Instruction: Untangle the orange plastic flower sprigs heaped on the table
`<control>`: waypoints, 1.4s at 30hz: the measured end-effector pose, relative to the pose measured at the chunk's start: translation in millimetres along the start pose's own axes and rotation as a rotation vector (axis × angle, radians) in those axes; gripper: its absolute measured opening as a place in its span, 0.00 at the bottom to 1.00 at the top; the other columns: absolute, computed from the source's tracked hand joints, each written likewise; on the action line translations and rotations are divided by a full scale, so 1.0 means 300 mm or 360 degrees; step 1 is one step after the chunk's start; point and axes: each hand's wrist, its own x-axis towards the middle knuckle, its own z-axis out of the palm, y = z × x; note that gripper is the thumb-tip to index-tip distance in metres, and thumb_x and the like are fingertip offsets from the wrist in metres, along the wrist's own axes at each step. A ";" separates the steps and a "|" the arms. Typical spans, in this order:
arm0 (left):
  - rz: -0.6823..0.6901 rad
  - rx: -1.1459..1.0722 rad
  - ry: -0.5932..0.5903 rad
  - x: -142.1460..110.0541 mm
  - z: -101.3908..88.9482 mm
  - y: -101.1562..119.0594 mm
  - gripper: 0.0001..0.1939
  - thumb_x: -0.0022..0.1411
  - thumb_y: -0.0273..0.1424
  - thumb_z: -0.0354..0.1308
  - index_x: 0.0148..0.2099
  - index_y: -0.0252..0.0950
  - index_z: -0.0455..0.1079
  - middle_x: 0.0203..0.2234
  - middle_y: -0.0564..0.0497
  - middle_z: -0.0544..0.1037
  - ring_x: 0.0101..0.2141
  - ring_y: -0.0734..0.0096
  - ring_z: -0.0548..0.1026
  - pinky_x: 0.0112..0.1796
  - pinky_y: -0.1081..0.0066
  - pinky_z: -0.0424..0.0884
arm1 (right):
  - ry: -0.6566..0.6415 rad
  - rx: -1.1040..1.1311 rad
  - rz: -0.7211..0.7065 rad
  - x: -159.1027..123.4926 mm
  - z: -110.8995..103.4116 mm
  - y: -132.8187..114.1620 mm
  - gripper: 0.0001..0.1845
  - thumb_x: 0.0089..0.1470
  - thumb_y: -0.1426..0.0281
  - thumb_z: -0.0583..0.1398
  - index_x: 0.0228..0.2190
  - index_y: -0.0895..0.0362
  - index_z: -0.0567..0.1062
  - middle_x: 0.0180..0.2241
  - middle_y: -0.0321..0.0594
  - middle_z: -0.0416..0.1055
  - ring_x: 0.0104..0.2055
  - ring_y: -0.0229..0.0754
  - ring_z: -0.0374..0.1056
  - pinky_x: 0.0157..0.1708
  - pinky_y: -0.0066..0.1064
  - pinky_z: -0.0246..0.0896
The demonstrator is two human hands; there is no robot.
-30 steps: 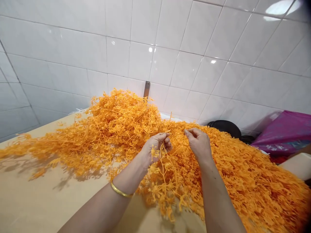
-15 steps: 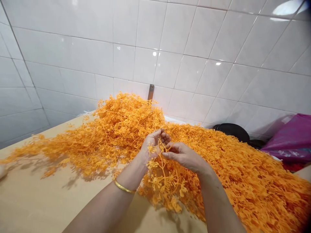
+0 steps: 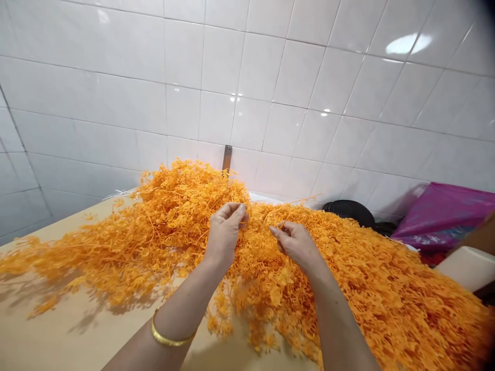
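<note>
A large heap of orange branching sprigs point(image 3: 170, 226) spreads across the table, tangled and lacy, with thin stems. My left hand point(image 3: 226, 232) rests at the heap's middle, its fingers curled and pinching into the sprigs. A gold bangle point(image 3: 172, 332) circles my left wrist. To the right, my right hand point(image 3: 296, 243) pinches a thin orange stem between thumb and forefinger, a short way from my left hand. Loose sprigs hang over the table below both hands.
The pale wooden table point(image 3: 73, 330) runs beneath the heap against a white tiled wall point(image 3: 216, 67) with a metal strip point(image 3: 227, 157). Back right lie a black object point(image 3: 350, 212) and a magenta plastic bag point(image 3: 441, 216). A cream-coloured object point(image 3: 466, 268) stands at the right edge.
My hands have moved apart, and the sprig bunch once held up between them no longer hangs there. My left hand has shifted left, and the view has tilted slightly upward.
</note>
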 end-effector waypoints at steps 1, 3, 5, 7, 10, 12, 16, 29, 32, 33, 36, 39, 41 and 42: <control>0.0025 0.0066 -0.0025 -0.006 0.003 0.005 0.10 0.46 0.35 0.58 0.27 0.33 0.64 0.21 0.54 0.67 0.25 0.77 0.65 0.28 0.76 0.60 | 0.0029 -0.0062 -0.0012 0.001 0.002 0.001 0.16 0.44 0.58 0.53 0.16 0.56 0.60 0.09 0.29 0.54 0.13 0.32 0.49 0.15 0.25 0.41; -0.0015 0.0184 -0.0034 -0.012 0.008 0.000 0.13 0.44 0.37 0.59 0.27 0.33 0.63 0.21 0.54 0.66 0.25 0.77 0.64 0.27 0.76 0.59 | 0.0075 -0.0185 -0.0033 -0.001 0.005 -0.004 0.17 0.45 0.58 0.52 0.16 0.57 0.59 0.09 0.30 0.54 0.14 0.32 0.50 0.15 0.25 0.41; -0.0099 0.0256 -0.0020 -0.011 0.012 -0.024 0.15 0.40 0.38 0.62 0.27 0.33 0.62 0.21 0.54 0.65 0.24 0.78 0.63 0.26 0.76 0.57 | 0.0097 -0.0270 -0.0052 -0.006 0.006 -0.017 0.18 0.46 0.58 0.52 0.15 0.57 0.59 0.10 0.31 0.55 0.14 0.32 0.50 0.16 0.25 0.41; -0.0200 0.0263 -0.0007 -0.005 0.012 -0.058 0.17 0.37 0.37 0.64 0.27 0.33 0.62 0.22 0.54 0.65 0.24 0.77 0.63 0.27 0.75 0.57 | 0.0091 -0.0301 -0.0074 -0.012 0.009 -0.031 0.18 0.46 0.59 0.51 0.14 0.56 0.58 0.10 0.31 0.55 0.14 0.32 0.50 0.16 0.25 0.41; -0.0410 0.0201 0.0071 0.010 0.004 -0.109 0.20 0.34 0.35 0.65 0.30 0.33 0.61 0.25 0.52 0.67 0.28 0.74 0.65 0.28 0.74 0.56 | 0.0074 -0.0254 -0.0111 -0.016 0.017 -0.042 0.19 0.47 0.59 0.51 0.13 0.56 0.56 0.10 0.31 0.54 0.14 0.32 0.49 0.16 0.25 0.40; -0.0483 0.0174 0.0183 0.021 -0.006 -0.134 0.22 0.33 0.34 0.66 0.30 0.34 0.60 0.26 0.52 0.68 0.30 0.73 0.66 0.29 0.74 0.56 | 0.0085 -0.0177 -0.0124 -0.015 0.021 -0.040 0.18 0.47 0.59 0.51 0.14 0.56 0.56 0.09 0.31 0.53 0.14 0.32 0.48 0.15 0.25 0.39; -0.0488 0.0173 0.0061 0.029 -0.019 -0.160 0.19 0.35 0.35 0.65 0.27 0.33 0.61 0.22 0.53 0.68 0.25 0.75 0.66 0.27 0.74 0.56 | 0.0130 -0.0032 -0.0084 -0.010 0.026 -0.028 0.18 0.47 0.58 0.51 0.15 0.56 0.57 0.09 0.30 0.52 0.13 0.31 0.46 0.15 0.25 0.38; -0.0768 -0.0080 -0.0269 0.031 -0.016 -0.132 0.07 0.44 0.26 0.57 0.23 0.33 0.61 0.11 0.59 0.59 0.12 0.84 0.54 0.15 0.78 0.51 | -0.0012 -0.0370 -0.0071 0.010 0.013 0.007 0.18 0.48 0.59 0.49 0.14 0.56 0.57 0.12 0.31 0.53 0.16 0.33 0.49 0.17 0.26 0.40; -0.1091 -0.0359 -0.0566 0.038 -0.030 -0.140 0.11 0.48 0.26 0.54 0.20 0.35 0.54 0.08 0.61 0.52 0.10 0.85 0.48 0.14 0.78 0.48 | 0.0155 -0.0503 -0.0075 0.024 0.019 0.039 0.17 0.45 0.57 0.52 0.15 0.56 0.59 0.15 0.33 0.57 0.19 0.35 0.53 0.19 0.26 0.43; -0.1140 -0.0470 -0.0607 0.040 -0.033 -0.145 0.11 0.49 0.26 0.53 0.20 0.35 0.53 0.08 0.61 0.51 0.10 0.85 0.48 0.14 0.79 0.48 | 0.0234 -0.0549 -0.0055 0.026 0.020 0.043 0.17 0.43 0.56 0.53 0.16 0.56 0.60 0.16 0.34 0.58 0.20 0.35 0.54 0.20 0.26 0.44; -0.1121 -0.0546 -0.0517 0.043 -0.032 -0.159 0.08 0.51 0.27 0.52 0.24 0.35 0.54 0.09 0.61 0.53 0.10 0.84 0.51 0.15 0.79 0.51 | 0.0431 -0.0620 0.0031 0.018 0.018 0.032 0.18 0.39 0.54 0.56 0.17 0.56 0.61 0.17 0.34 0.60 0.21 0.36 0.54 0.20 0.26 0.44; -0.1016 -0.0359 -0.0259 0.040 -0.020 -0.162 0.06 0.52 0.27 0.52 0.26 0.34 0.57 0.11 0.59 0.59 0.12 0.83 0.56 0.15 0.79 0.54 | 0.0412 -0.0442 -0.0020 0.004 0.008 -0.001 0.20 0.41 0.55 0.55 0.14 0.56 0.59 0.14 0.32 0.57 0.18 0.34 0.52 0.19 0.26 0.44; -0.0933 -0.0281 -0.0096 0.036 -0.010 -0.160 0.07 0.51 0.27 0.53 0.25 0.34 0.57 0.12 0.58 0.61 0.12 0.82 0.59 0.16 0.79 0.56 | 0.0291 -0.0270 -0.0095 -0.003 0.004 -0.020 0.21 0.44 0.54 0.53 0.13 0.57 0.59 0.13 0.32 0.56 0.17 0.34 0.52 0.19 0.26 0.44; -0.0890 -0.0273 -0.0044 0.035 -0.006 -0.159 0.08 0.50 0.26 0.54 0.25 0.34 0.57 0.12 0.58 0.61 0.12 0.82 0.59 0.16 0.79 0.57 | 0.0200 -0.0198 -0.0112 -0.005 0.004 -0.026 0.22 0.46 0.54 0.51 0.13 0.57 0.60 0.13 0.33 0.57 0.17 0.33 0.52 0.19 0.26 0.45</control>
